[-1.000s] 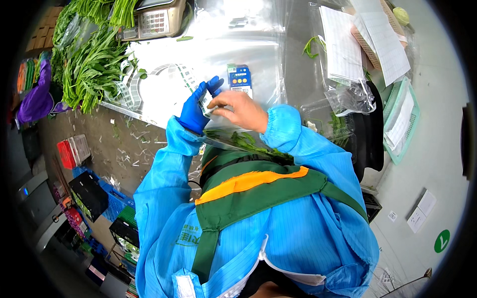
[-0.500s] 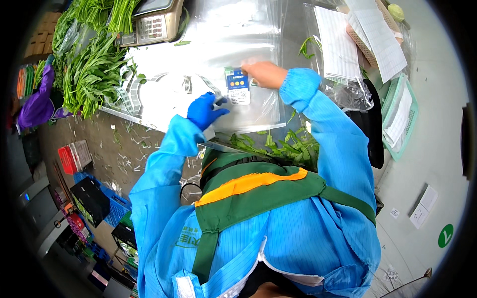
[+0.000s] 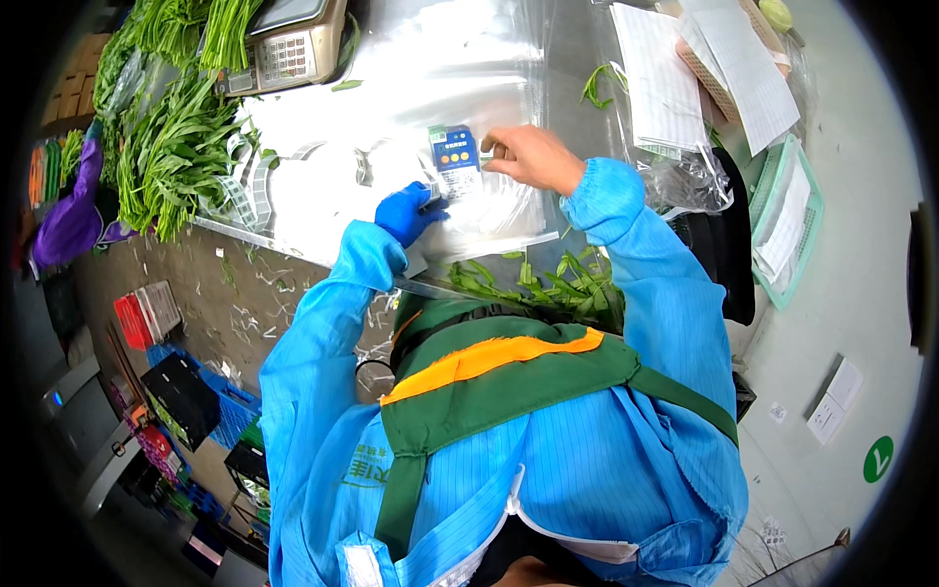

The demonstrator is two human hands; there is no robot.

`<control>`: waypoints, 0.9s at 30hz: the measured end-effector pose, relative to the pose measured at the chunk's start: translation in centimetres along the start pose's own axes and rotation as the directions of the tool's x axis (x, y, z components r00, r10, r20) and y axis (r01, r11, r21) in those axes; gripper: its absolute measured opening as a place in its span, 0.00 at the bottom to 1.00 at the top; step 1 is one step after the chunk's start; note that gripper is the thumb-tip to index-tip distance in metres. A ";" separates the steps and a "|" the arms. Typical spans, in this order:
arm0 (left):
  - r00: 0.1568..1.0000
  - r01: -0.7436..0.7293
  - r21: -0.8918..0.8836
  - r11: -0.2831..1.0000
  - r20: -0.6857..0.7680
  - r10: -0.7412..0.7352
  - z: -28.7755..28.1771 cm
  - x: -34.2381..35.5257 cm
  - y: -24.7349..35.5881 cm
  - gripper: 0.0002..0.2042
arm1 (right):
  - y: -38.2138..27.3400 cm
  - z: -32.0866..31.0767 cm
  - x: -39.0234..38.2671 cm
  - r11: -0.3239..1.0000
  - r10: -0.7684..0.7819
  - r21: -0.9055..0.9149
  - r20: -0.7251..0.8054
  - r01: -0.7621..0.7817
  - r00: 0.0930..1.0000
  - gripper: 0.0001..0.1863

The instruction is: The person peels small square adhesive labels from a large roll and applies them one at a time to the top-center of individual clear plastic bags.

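The blue-and-white label [image 3: 456,161] lies flat on the stack of clear plastic bags [image 3: 504,210], at the near part of the counter [image 3: 569,117]. The right hand [image 3: 536,158], bare, is just beside the label's right edge; its grip is partly open, thumb and bent fingers parted, with nothing visibly held. Contact with the bag film below cannot be confirmed. The left hand [image 3: 403,213], in a blue glove, is near the label's lower left; its fingers curl about a small pale-and-dark piece, and whether the grip is firm on it cannot be told. A strip of small labels [image 3: 256,196] curves over the white surface to the left. Leafy greens [image 3: 161,161] and a scale [image 3: 287,57] are farther off, and loose leaves [image 3: 548,289] lie along the near edge. In this inspector's judgement, the label is light and thin, liable to crease or stick askew; 1 edge or corner between thumb and forefinger is the sound hold. The bags are judged soft, slippery and prone to cling, best taken by 1 open corner, with 1 palm steadying the stack.
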State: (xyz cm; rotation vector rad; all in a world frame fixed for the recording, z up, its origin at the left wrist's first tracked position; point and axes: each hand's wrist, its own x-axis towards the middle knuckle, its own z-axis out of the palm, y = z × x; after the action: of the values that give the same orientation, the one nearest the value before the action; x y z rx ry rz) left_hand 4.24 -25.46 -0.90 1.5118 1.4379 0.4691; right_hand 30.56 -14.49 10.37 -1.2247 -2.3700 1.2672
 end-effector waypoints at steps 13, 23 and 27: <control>0.926 -0.027 -0.430 0.903 -0.350 -0.139 -7.6 -0.6 8.4 0.14 | 0.6 -0.8 0.6 0.979 -0.178 -0.137 -0.204 0.152 0.963 0.09; 0.983 -0.001 -0.962 0.271 -0.051 -0.176 -9.1 -3.4 12.9 0.33 | -2.1 -7.1 5.2 0.972 -0.150 -0.030 -0.844 0.232 0.516 0.13; 0.993 0.012 -0.998 0.059 0.005 -0.116 -7.5 -2.6 13.6 0.29 | -8.3 0.6 1.0 0.831 -0.257 0.430 -0.265 0.352 0.929 0.15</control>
State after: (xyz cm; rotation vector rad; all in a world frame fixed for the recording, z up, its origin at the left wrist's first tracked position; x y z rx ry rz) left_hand 5.01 -22.96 14.64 0.1919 0.7454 1.1883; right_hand 24.74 -16.55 16.12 -0.7413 -1.8607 1.4197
